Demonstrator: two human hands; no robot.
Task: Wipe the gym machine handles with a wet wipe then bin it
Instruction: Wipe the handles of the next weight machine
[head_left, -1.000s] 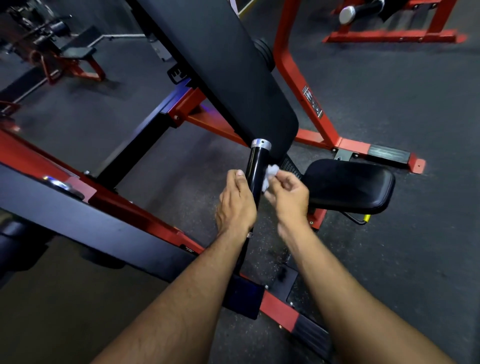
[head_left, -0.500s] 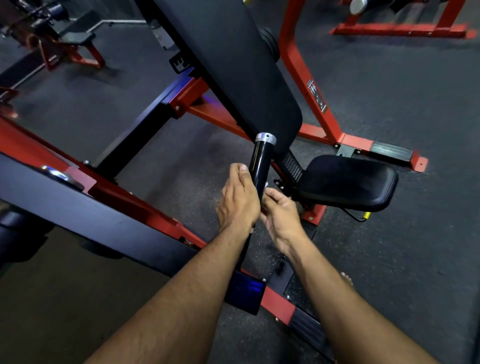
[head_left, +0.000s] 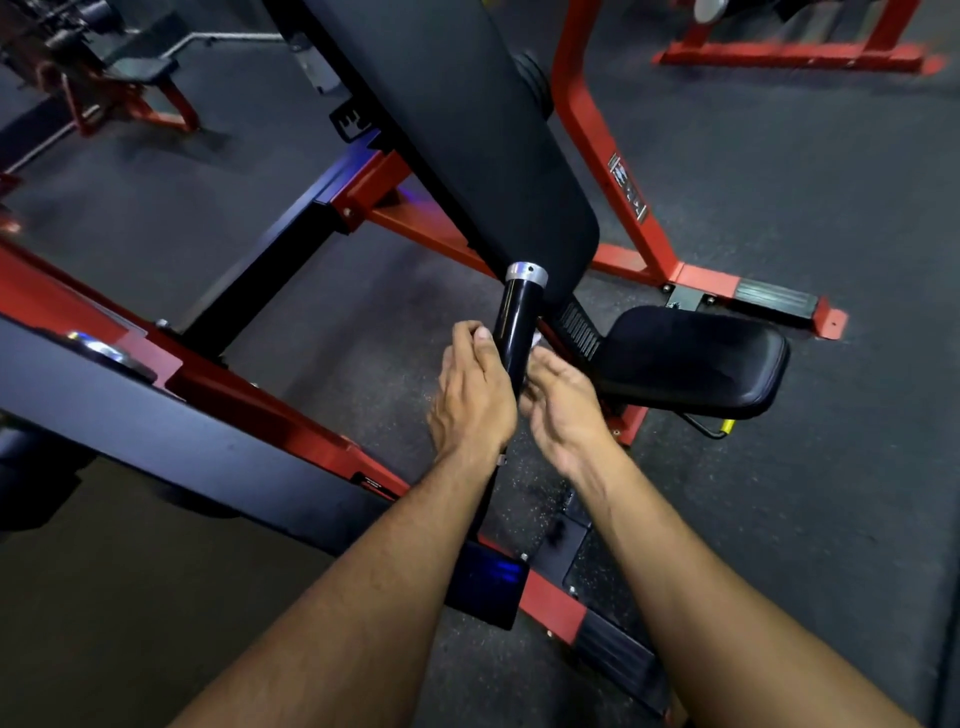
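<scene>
A glossy black machine handle (head_left: 514, 332) with a silver end cap points up toward me in the middle of the head view. My left hand (head_left: 470, 395) grips the handle from the left, fingers curled round its lower part. My right hand (head_left: 563, 410) presses against the handle's right side. A small bit of the white wet wipe (head_left: 537, 340) peeks out above its fingers, against the handle; the rest of the wipe is hidden by the hand.
The handle belongs to a red-framed machine with a long black back pad (head_left: 467, 130) and a black seat (head_left: 691, 358) just right of my hands. A red and dark beam (head_left: 208, 415) runs across the left. Another red frame (head_left: 789, 52) stands far right on the rubber floor.
My right hand with the wipe dropped from near the handle's top to lower down, then slid back up a little along its right side. My left hand kept its grip.
</scene>
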